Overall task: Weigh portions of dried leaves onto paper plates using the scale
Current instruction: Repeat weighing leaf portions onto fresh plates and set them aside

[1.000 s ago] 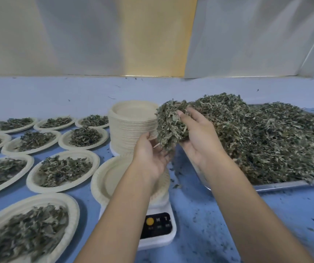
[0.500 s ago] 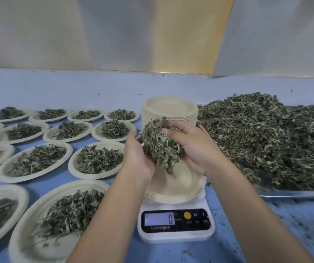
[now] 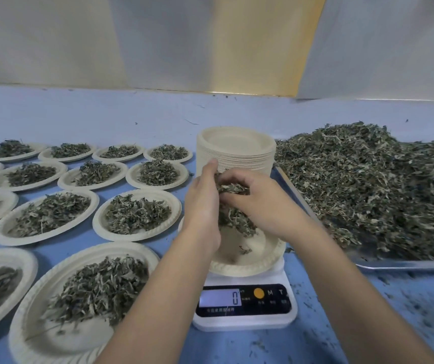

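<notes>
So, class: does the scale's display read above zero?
No, the display reads 0; the left hand and right hand hold the leaves over the plate.

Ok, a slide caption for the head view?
Left hand and right hand hold leaves over the plate on the scale, reading 0.

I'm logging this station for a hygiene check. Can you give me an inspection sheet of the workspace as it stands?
Surface: blue table.
Job's things: scale reads 0 and carries a plate with a stray leaf in it; stack of plates behind it; tray on the right under a heap of leaves; filled plates in rows on the left.
Clutter: crumbs on the table right of the scale.
Hands: right hand curls over a handful of leaves above the plate; left hand is against its side, fingers mostly hidden.
Cables: nothing seen.
Surroundings: pale panels behind the table.
</notes>
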`<control>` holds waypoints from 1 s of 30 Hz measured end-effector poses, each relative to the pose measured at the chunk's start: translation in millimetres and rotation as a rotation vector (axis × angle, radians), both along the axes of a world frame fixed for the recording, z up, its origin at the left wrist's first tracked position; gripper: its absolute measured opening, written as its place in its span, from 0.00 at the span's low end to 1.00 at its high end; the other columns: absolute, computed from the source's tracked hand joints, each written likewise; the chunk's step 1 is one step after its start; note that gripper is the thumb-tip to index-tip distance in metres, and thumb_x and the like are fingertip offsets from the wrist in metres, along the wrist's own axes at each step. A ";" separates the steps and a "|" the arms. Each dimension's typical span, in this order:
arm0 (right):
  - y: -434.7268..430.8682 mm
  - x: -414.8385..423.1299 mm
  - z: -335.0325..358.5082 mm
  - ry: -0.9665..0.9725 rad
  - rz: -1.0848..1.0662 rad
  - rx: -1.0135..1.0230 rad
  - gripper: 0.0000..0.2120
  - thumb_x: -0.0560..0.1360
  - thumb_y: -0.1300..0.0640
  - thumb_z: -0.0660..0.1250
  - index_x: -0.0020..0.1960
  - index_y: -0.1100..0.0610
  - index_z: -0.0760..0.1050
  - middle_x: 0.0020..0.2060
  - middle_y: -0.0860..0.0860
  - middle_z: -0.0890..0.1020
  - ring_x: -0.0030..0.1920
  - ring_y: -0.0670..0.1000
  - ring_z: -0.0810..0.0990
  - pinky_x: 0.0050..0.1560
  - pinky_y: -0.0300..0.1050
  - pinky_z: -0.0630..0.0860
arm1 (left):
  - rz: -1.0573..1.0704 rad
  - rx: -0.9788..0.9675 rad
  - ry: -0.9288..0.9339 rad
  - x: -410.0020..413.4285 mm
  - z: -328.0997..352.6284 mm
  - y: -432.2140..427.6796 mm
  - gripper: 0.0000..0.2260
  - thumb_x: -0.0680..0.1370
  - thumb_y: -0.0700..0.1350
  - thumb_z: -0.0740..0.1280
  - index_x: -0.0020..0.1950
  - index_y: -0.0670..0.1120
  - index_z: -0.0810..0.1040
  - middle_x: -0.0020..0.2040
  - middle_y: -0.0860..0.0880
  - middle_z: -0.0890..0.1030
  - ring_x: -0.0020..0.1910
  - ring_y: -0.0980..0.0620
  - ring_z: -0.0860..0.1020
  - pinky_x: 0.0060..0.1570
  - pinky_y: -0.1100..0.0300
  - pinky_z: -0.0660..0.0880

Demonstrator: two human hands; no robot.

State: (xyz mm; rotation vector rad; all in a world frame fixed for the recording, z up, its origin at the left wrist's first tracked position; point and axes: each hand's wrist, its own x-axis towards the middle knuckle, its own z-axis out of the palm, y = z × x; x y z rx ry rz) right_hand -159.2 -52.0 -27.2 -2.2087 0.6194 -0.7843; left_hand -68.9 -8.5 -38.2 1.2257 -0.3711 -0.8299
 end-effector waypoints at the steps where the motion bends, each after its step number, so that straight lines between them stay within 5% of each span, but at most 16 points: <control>1: 2.4 1.3 -0.2 -0.003 -0.013 -0.019 0.12 0.74 0.63 0.67 0.55 0.51 0.76 0.52 0.45 0.81 0.55 0.45 0.77 0.54 0.35 0.71 | 0.012 -0.008 -0.016 -1.9 0.2 0.8 0.13 0.75 0.59 0.65 0.49 0.50 0.78 0.50 0.47 0.82 0.51 0.48 0.80 0.57 0.48 0.75; 6: 5.5 3.9 -2.4 0.007 -0.051 -0.007 0.15 0.74 0.60 0.68 0.57 0.50 0.69 0.49 0.49 0.79 0.39 0.45 0.76 0.35 0.32 0.69 | 0.074 -0.047 -0.045 -5.0 -2.4 3.8 0.08 0.79 0.51 0.63 0.44 0.49 0.76 0.44 0.47 0.81 0.47 0.48 0.79 0.53 0.50 0.76; 10: 3.5 -0.4 1.6 0.031 -0.053 -0.034 0.17 0.72 0.58 0.71 0.58 0.49 0.72 0.45 0.43 0.76 0.51 0.45 0.76 0.41 0.25 0.67 | 0.092 -0.054 -0.058 -4.1 -2.6 4.4 0.08 0.80 0.50 0.63 0.49 0.47 0.77 0.49 0.45 0.82 0.51 0.47 0.80 0.56 0.48 0.76; 13: 2.2 -3.2 4.5 0.030 -0.045 -0.052 0.18 0.70 0.56 0.73 0.58 0.49 0.73 0.52 0.43 0.79 0.56 0.43 0.75 0.50 0.28 0.68 | 0.125 -0.077 -0.022 -2.5 -1.8 3.9 0.12 0.80 0.49 0.63 0.55 0.42 0.76 0.52 0.42 0.82 0.52 0.44 0.80 0.55 0.48 0.77; 18: -0.7 -5.1 6.6 0.050 -0.013 -0.078 0.20 0.69 0.57 0.76 0.57 0.48 0.74 0.55 0.42 0.79 0.58 0.41 0.74 0.53 0.25 0.66 | 0.174 -0.090 0.017 1.0 -1.6 2.9 0.08 0.80 0.48 0.63 0.47 0.45 0.75 0.44 0.45 0.80 0.42 0.47 0.78 0.39 0.56 0.76; 22: -4.2 -10.3 7.4 0.066 -0.058 -0.128 0.20 0.68 0.58 0.76 0.57 0.47 0.75 0.53 0.41 0.78 0.54 0.39 0.73 0.48 0.18 0.63 | 0.217 -0.100 0.051 7.9 -1.2 3.5 0.10 0.80 0.49 0.63 0.53 0.43 0.75 0.56 0.42 0.80 0.57 0.42 0.78 0.60 0.45 0.73; 27: -5.8 -11.3 2.4 0.137 -0.090 -0.152 0.20 0.69 0.57 0.76 0.58 0.47 0.74 0.52 0.39 0.76 0.52 0.42 0.73 0.44 0.18 0.63 | 0.282 -0.110 0.068 19.0 2.8 5.1 0.10 0.80 0.51 0.63 0.44 0.46 0.73 0.43 0.46 0.75 0.45 0.47 0.75 0.58 0.48 0.74; 30: -5.0 -8.9 -2.1 0.202 -0.061 -0.112 0.21 0.69 0.55 0.76 0.59 0.46 0.73 0.54 0.42 0.75 0.55 0.46 0.76 0.44 0.28 0.70 | 0.285 -0.122 0.093 24.4 5.5 6.5 0.09 0.80 0.51 0.63 0.42 0.48 0.72 0.44 0.48 0.75 0.47 0.48 0.74 0.59 0.48 0.73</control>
